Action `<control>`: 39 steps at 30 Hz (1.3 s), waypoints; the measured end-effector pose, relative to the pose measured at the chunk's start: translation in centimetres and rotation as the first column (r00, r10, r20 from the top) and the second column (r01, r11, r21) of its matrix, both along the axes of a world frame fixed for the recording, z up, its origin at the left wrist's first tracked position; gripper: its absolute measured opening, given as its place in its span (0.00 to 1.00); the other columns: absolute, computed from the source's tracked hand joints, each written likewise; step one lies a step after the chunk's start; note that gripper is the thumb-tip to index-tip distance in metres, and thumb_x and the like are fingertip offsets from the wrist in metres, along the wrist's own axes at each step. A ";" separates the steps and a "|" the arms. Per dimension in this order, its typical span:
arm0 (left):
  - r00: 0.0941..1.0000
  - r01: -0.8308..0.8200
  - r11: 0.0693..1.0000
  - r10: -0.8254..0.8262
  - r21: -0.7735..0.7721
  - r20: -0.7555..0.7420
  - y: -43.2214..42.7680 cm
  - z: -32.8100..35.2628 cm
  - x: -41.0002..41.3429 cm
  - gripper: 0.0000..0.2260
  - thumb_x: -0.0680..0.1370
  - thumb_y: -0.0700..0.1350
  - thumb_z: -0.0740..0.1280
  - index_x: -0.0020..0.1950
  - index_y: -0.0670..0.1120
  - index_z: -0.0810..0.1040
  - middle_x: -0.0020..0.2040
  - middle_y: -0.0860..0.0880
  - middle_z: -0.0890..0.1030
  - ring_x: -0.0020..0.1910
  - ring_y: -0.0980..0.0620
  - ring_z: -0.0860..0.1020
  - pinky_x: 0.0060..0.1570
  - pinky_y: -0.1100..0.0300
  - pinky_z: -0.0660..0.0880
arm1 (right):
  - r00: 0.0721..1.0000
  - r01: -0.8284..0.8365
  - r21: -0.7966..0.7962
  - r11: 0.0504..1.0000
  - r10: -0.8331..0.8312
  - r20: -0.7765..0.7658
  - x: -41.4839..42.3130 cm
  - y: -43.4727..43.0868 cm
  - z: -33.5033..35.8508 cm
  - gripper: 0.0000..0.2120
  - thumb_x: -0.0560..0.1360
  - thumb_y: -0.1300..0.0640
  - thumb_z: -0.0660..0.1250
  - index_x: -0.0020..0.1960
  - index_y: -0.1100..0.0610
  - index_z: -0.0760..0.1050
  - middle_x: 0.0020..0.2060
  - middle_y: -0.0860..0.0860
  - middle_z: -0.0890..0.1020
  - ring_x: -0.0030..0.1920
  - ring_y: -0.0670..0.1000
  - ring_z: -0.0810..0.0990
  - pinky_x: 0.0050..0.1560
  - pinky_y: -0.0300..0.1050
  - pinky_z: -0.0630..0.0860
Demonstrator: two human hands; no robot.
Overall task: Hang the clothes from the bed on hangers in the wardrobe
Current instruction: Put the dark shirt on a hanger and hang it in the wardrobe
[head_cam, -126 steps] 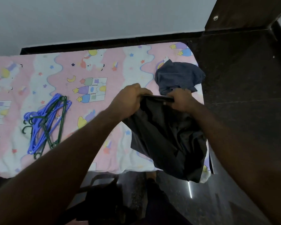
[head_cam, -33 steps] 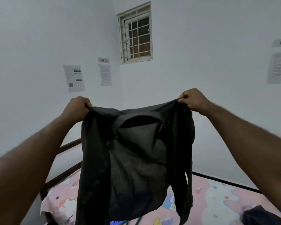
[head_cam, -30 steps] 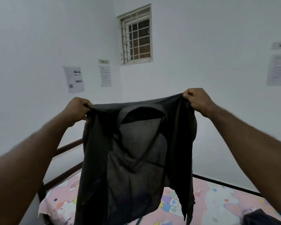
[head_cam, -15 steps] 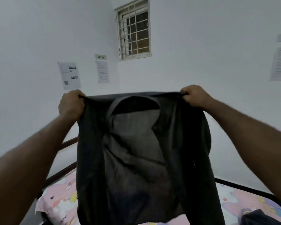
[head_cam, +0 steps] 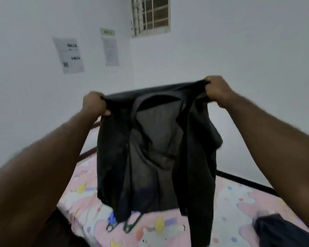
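Observation:
A dark grey shirt hangs spread out in the air above the bed, collar opening at the top. My left hand grips its left shoulder and my right hand grips its right shoulder, a little higher. Under the shirt's hem the hooks of blue and green hangers peek out on the bed. A second dark blue garment lies crumpled at the lower right of the bed. The wardrobe is out of view.
The bed has a pink cartoon-print sheet and a dark frame rail along the far wall. White walls carry two paper notices and a barred window high up.
The shirt was lifted from the bed and stretched wide by the shoulders. In the last half second both hands dropped lower, the left more, and the view tilted down toward the bed.

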State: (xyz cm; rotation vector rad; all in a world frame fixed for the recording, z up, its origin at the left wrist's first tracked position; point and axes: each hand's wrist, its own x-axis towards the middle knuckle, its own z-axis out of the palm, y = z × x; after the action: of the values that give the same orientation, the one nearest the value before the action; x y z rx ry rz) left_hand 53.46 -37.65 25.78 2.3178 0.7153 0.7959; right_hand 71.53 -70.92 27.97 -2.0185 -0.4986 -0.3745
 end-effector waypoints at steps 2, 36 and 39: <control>0.959 0.001 0.988 0.042 -0.151 0.281 -1.2 -1.3 0.1 0.19 0.67 0.28 0.71 0.55 0.41 0.81 0.50 0.43 0.82 0.48 0.46 0.80 0.46 0.57 0.78 | 0.995 -0.005 0.287 0.958 0.033 -0.095 -0.5 -0.8 -1.6 0.15 0.68 0.72 0.58 0.37 0.56 0.78 0.38 0.59 0.79 0.42 0.61 0.82 0.41 0.60 0.81; 0.981 0.194 0.783 -0.155 -0.592 0.116 -8.5 -27.3 -20.8 0.11 0.77 0.30 0.57 0.47 0.39 0.77 0.45 0.37 0.80 0.43 0.39 0.82 0.46 0.46 0.81 | 0.758 0.370 0.424 0.827 -0.004 -0.653 -26.7 -7.0 -28.8 0.06 0.79 0.66 0.63 0.45 0.59 0.75 0.42 0.59 0.78 0.31 0.50 0.78 0.27 0.39 0.75; 0.885 0.290 0.860 -0.074 -0.420 0.460 -6.9 -17.4 -19.7 0.12 0.79 0.33 0.57 0.44 0.46 0.75 0.41 0.42 0.80 0.41 0.41 0.82 0.41 0.51 0.81 | 0.918 0.267 0.480 0.836 -0.069 -0.390 -25.0 -7.4 -20.0 0.10 0.77 0.60 0.68 0.38 0.60 0.75 0.32 0.54 0.77 0.26 0.45 0.75 0.26 0.38 0.72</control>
State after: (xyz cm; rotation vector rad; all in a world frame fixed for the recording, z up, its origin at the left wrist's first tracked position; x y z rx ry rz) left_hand 33.72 -44.59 8.41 1.6516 0.4157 0.8828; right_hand 46.50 -78.35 7.98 -1.5400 0.0276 -0.2085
